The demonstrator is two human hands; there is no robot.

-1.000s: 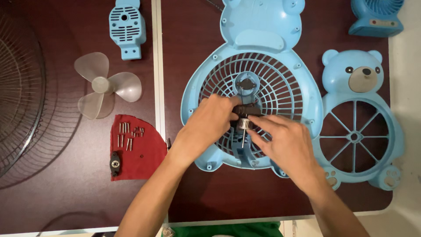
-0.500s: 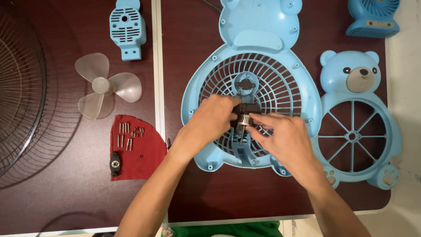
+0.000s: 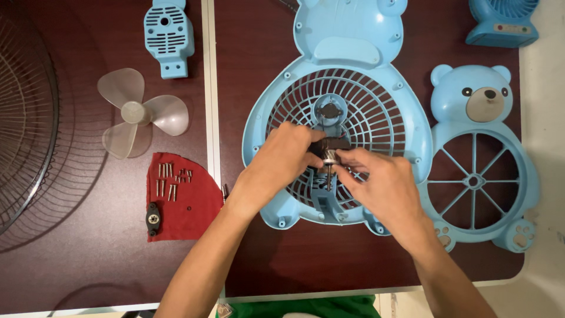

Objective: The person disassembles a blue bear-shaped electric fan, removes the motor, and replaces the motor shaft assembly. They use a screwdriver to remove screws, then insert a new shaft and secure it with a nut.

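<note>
A light blue bear-shaped fan housing (image 3: 353,53) lies flat on the dark brown table, its round grille (image 3: 376,112) facing up. Over the middle of the grille, my left hand (image 3: 282,159) and my right hand (image 3: 376,182) together hold a small dark fan motor (image 3: 331,147) with a metal shaft pointing toward me. My left fingers wrap the motor body from the left. My right fingertips pinch it at the shaft end. Part of the motor is hidden by my fingers.
A blue bear-shaped front cover (image 3: 477,159) lies to the right. To the left are a translucent three-blade propeller (image 3: 138,115), a blue vented motor cover (image 3: 169,32), a red cloth (image 3: 188,206) with several screws (image 3: 168,179), and a large wire grille (image 3: 23,118). A small blue fan (image 3: 503,20) stands top right.
Both hands stay on the motor over the grille; my right hand has shifted slightly on the shaft end. Nothing else on the table has moved.
</note>
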